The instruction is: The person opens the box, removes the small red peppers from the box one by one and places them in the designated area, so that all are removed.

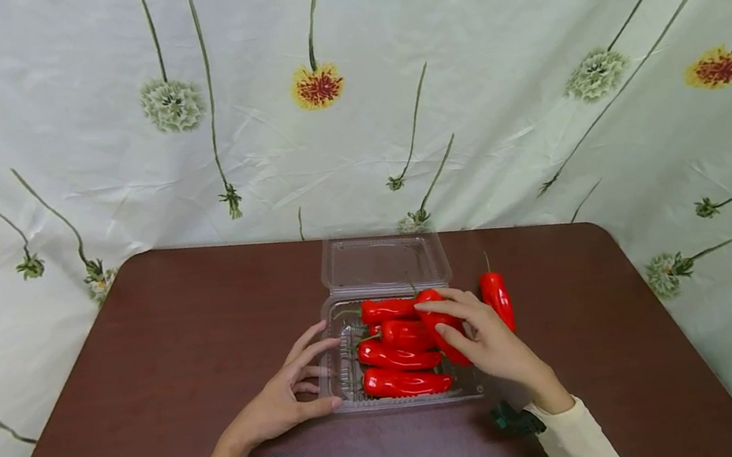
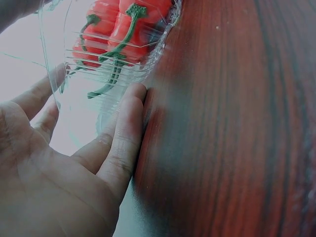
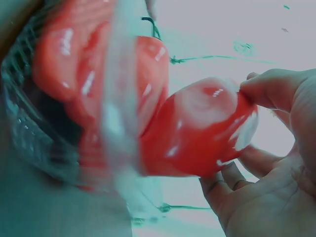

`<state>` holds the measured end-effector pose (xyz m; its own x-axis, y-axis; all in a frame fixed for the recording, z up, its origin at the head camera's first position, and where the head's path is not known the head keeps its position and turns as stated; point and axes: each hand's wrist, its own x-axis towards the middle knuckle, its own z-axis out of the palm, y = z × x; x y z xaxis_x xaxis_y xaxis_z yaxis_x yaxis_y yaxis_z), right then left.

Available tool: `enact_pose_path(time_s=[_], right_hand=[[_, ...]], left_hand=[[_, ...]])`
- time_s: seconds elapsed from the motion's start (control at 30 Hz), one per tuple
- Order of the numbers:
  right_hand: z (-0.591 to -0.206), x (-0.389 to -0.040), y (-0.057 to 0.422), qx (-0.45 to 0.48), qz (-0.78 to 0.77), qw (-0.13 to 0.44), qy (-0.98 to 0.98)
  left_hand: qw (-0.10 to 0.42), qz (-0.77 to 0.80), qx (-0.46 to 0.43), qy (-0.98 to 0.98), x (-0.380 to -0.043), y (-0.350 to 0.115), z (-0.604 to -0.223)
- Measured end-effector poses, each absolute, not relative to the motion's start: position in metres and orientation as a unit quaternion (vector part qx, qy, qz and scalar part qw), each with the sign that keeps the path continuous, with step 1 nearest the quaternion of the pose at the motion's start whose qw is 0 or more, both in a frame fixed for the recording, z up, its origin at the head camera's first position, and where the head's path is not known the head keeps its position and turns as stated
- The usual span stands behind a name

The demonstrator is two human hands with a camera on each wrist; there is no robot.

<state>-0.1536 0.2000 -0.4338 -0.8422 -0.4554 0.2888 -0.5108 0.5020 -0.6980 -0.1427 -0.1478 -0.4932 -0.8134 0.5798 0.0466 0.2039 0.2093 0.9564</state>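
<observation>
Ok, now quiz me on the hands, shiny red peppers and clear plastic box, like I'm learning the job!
1. Which hand holds a shiny red pepper?
2. True or false: the see-through plastic lid of the clear plastic box is open.
3. In the head view, the long red pepper outside the box lies: A) left of it; B) right of it; C) on the lid.
Key: 1. The right hand. 2. True. 3. B.

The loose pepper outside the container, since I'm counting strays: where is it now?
In the head view, the loose pepper lies on the table right of the clear container, just beyond the right hand.
</observation>
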Motion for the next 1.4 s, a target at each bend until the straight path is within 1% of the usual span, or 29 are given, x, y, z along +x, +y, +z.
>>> enact_pose_path(time_s=[0.2,0.37,0.5,0.77,0.9,1.13,1.23,1.4], right_hand=[[-0.428,-0.158,0.218,0.246,0.439,0.053,-0.862],[-0.425,-0.162,0.238,0.219,0.454,0.063,-0.862],[-0.427,-0.164,0.256,0.192,0.472,0.064,-0.858],[-0.437,-0.172,0.286,0.163,0.495,0.1,-0.847],[-0.438,-0.174,0.294,0.146,0.48,0.109,-0.858],[-0.428,-0.173,0.294,0.092,0.438,0.128,-0.885],[-0.439,-0.178,0.303,0.07,0.426,0.127,-0.893],[-0.464,-0.188,0.319,0.053,0.406,0.108,-0.906]], left_hand=[[0.155,0.572,0.266,0.76,-0.142,-0.149,-0.495],[0.159,0.572,0.261,0.761,-0.142,-0.148,-0.494],[0.164,0.574,0.254,0.761,-0.141,-0.147,-0.494],[0.163,0.579,0.255,0.757,-0.142,-0.147,-0.495],[0.162,0.577,0.259,0.757,-0.142,-0.146,-0.496],[0.158,0.573,0.261,0.76,-0.141,-0.148,-0.496],[0.157,0.573,0.262,0.761,-0.142,-0.148,-0.496],[0.155,0.575,0.265,0.759,-0.142,-0.148,-0.495]])
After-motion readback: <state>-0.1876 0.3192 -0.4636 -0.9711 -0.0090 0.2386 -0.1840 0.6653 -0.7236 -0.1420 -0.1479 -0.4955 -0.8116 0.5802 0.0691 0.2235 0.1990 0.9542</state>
